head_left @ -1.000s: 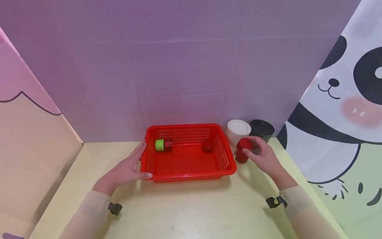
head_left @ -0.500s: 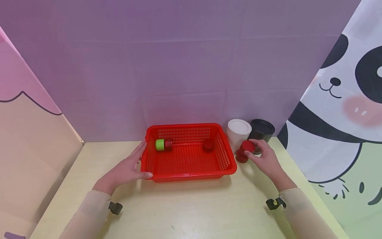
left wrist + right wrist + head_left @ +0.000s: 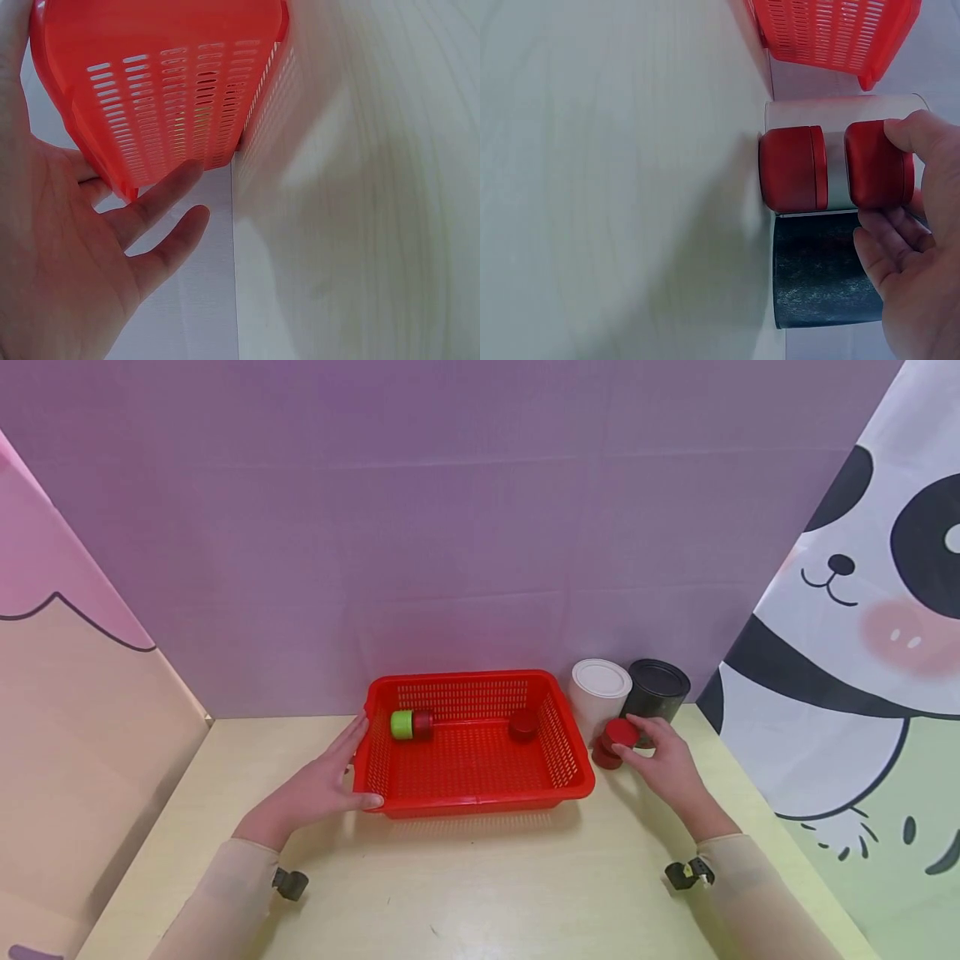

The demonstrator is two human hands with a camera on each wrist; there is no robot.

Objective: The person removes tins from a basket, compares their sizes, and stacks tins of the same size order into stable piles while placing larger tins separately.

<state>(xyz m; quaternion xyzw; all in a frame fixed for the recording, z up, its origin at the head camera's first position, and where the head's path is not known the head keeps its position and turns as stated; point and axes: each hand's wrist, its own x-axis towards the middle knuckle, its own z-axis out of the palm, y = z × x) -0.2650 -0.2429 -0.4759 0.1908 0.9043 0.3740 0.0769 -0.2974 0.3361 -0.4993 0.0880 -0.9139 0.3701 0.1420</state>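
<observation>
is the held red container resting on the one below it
No, the right wrist view shows a gap between the held container and the lower container.

Head view: lower red container (image 3: 606, 758) partly hidden behind held red container (image 3: 622, 732). Right wrist view: right hand (image 3: 930, 262) cropped at right edge, obscuring the top of the black can (image 3: 821, 274). Left wrist view: basket (image 3: 165, 82) and left hand (image 3: 67, 247) both cropped.

Pale table (image 3: 480, 881) with faint wood lines, red basket (image 3: 480, 799) on its far middle, white can (image 3: 597, 697) just to the right, black can (image 3: 657, 687) next along, red pot (image 3: 791, 169) standing just near of the white can.
</observation>
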